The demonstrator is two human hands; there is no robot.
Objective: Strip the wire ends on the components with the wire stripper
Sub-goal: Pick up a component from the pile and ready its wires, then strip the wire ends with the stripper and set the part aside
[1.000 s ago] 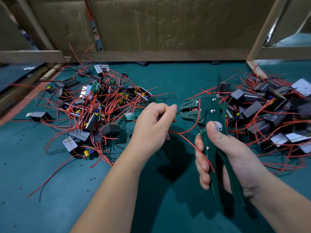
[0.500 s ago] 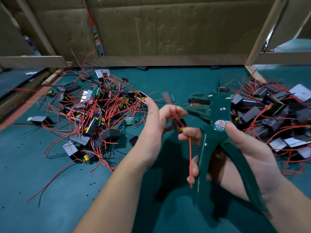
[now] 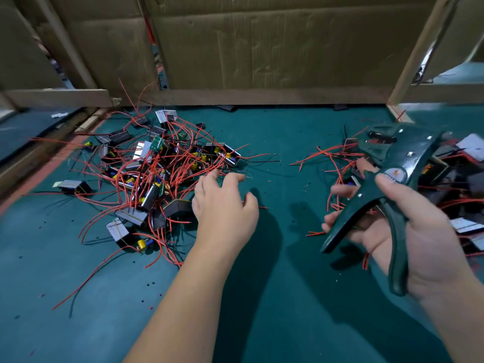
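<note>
1. Nearest the camera, the wire stripper [image 3: 400,158] is gripped by the right hand [image 3: 429,239]. One handle is laid along the palm, the other is hooked by the curled fingers, and the thumb is set near the pivot. The handles stand apart, and no wire is seen in the jaws.
2. The left hand [image 3: 225,208] is held over the green mat [image 3: 262,297] at the near edge of the left pile [image 3: 157,174], with its fingers loosely spread and nothing pinched. Whether the fingertips touch a wire cannot be told.
3. The components are judged to be light and easily dragged. Their thin red leads look springy and are heavily tangled, so a whole clump may be lifted with one piece. A component is best taken by its black body [image 3: 178,206], or the lead pinched just behind its free end, so that the end can be fed straight into the jaws.
4. Each component is seen as a small black block, some with a pale label face or a yellow part, and several red wires trail from each. A second heap, the right pile [image 3: 461,176], is partly hidden behind the stripper. Small specks [image 3: 305,187] — possibly stripped insulation — are scattered on the mat between the heaps.
5. Farthest off, the bench is closed by a wooden rail [image 3: 262,96] and a cardboard wall [image 3: 262,48].
</note>
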